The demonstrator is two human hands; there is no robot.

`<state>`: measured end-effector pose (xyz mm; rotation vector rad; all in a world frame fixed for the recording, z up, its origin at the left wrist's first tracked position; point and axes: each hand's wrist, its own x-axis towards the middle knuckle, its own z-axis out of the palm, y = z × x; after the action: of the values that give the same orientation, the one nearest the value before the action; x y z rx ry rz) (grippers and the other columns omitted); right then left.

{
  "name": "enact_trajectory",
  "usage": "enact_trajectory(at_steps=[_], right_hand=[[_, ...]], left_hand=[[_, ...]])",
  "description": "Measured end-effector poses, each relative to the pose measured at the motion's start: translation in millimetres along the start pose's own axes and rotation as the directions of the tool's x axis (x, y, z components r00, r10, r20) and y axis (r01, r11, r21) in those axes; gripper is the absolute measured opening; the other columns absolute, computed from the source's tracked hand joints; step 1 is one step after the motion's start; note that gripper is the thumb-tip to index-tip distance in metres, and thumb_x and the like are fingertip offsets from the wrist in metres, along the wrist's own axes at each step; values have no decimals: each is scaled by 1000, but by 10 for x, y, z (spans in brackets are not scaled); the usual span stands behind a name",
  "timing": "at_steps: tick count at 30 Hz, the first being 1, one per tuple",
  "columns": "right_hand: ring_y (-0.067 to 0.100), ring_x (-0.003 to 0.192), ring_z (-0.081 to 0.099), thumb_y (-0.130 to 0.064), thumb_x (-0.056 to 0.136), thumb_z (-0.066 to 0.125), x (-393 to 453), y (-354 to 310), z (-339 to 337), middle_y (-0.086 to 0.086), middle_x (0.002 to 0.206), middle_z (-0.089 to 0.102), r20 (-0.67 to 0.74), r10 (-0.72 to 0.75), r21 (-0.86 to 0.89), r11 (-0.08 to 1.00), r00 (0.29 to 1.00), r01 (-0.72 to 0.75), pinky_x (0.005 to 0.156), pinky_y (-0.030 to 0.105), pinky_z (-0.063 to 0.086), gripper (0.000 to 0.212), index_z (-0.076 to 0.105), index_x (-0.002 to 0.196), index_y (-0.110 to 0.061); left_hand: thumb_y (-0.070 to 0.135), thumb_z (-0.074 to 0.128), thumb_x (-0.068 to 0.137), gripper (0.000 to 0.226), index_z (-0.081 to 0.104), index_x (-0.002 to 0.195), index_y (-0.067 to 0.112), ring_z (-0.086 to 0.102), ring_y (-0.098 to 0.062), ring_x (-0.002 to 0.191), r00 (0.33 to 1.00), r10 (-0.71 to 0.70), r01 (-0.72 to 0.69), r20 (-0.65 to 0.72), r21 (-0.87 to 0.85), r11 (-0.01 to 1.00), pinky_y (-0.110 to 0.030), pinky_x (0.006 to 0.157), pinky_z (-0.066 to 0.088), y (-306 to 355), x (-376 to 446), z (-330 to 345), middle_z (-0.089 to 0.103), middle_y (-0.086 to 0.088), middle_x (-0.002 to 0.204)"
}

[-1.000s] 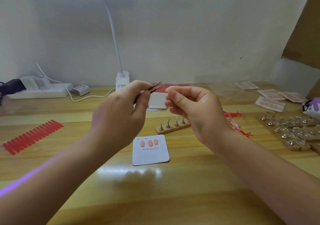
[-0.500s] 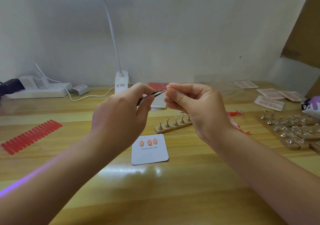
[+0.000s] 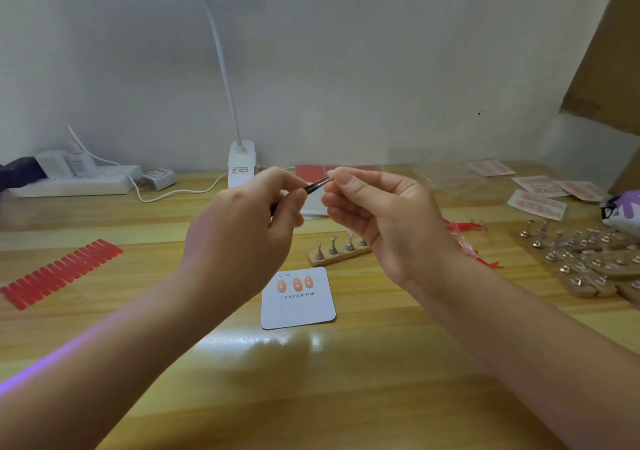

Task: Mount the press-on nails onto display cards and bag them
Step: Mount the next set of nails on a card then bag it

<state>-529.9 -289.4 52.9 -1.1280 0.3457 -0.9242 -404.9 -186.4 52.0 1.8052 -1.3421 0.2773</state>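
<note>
Right now you are mid-mount: your left hand (image 3: 239, 238) pinches the tweezers (image 3: 317, 185) between thumb and forefinger, tips aimed at your right hand (image 3: 377, 221), whose thumb and curled fingers close at the tweezer tips on something too small to make out, probably a nail or an adhesive tab. Both hands hover above the middle of the desk (image 3: 346, 380), well clear of its surface. Below them, near the front centre, lies the card (image 3: 298, 306) with three pink nails (image 3: 297, 284) already stuck along its top row and room left for more. Just behind it sits a wooden holder (image 3: 337, 252) with metal stands. Finished bagged cards (image 3: 536, 204) lie toward the back right corner, and a red nail strip (image 3: 59, 273) by the left edge. Next, I judge, you need to free the small piece cleanly, bring it down beside the third nail, align it with the row and press it flat.
</note>
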Motion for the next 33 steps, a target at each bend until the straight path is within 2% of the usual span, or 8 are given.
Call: enact_trajectory(at_steps=[5, 10, 15, 17, 23, 27, 30, 33], right_hand=[[14, 63, 68, -2, 86, 66, 12, -8, 26, 9, 71, 71, -57, 82, 127, 989, 995, -74, 58, 21, 55, 7, 69, 91, 1], [17, 64, 70, -2, 87, 65, -1, 11, 70, 10, 70, 71, -51, 142, 197, 972, 989, -130, 56, 22, 54, 7, 71, 84, -1], [19, 61, 70, 0, 85, 63, -5, -7, 93, 13, 68, 70, -48, 206, 259, 948, 977, -186, 53, 22, 54, 25, 74, 63, -4], [19, 60, 70, 1, 85, 63, -6, -11, 102, 14, 68, 70, -52, 217, 270, 943, 975, -195, 53, 22, 55, 25, 73, 63, -3], [18, 66, 71, -4, 85, 65, -18, -11, 108, 9, 73, 72, -40, 245, 241, 943, 969, -229, 54, 21, 54, 22, 76, 66, -8], [19, 69, 72, -3, 85, 66, -17, 5, 100, 10, 76, 73, -40, 220, 224, 953, 975, -206, 54, 20, 54, 9, 74, 80, -5], [19, 70, 72, -3, 85, 66, -18, 20, 98, 10, 77, 73, -38, 206, 206, 959, 978, -194, 54, 20, 53, 9, 74, 80, -6], [18, 71, 72, -1, 85, 66, -25, 25, 95, 9, 77, 73, -35, 204, 203, 960, 978, -193, 54, 19, 53, 9, 73, 83, -5]], left_hand=[[41, 46, 90, 18, 61, 95, 33, 45, -1, 47, 998, -3, 8, -69, 72, 997, -23, 48, 31, 21, -22, -8, 69, 16, 76], [33, 55, 93, 9, 64, 96, 30, 53, -16, 54, 993, 57, -44, -105, 123, 991, -22, 49, 38, 68, -52, 2, 69, 14, 76], [34, 56, 92, 10, 63, 97, 30, 47, -9, 51, 994, 51, -39, -96, 121, 992, -19, 48, 33, 58, -45, 1, 69, 14, 77], [34, 56, 92, 10, 63, 97, 30, 46, -7, 51, 994, 54, -42, -93, 125, 991, -19, 48, 31, 56, -46, 4, 69, 13, 77], [33, 55, 92, 10, 63, 97, 31, 49, -17, 53, 996, 36, -23, -85, 145, 989, -20, 49, 33, 55, -40, -5, 70, 14, 77], [34, 54, 93, 11, 63, 99, 31, 56, -21, 58, 997, 27, -15, -70, 155, 988, -26, 51, 40, 53, -39, -4, 70, 12, 78], [33, 53, 94, 13, 64, 101, 30, 62, -25, 63, 997, 32, -22, -63, 162, 987, -33, 54, 48, 55, -40, 4, 71, 10, 79], [31, 55, 94, 11, 64, 99, 29, 61, -24, 60, 997, 47, -36, -69, 157, 987, -34, 53, 49, 41, -41, 7, 71, 10, 77]])
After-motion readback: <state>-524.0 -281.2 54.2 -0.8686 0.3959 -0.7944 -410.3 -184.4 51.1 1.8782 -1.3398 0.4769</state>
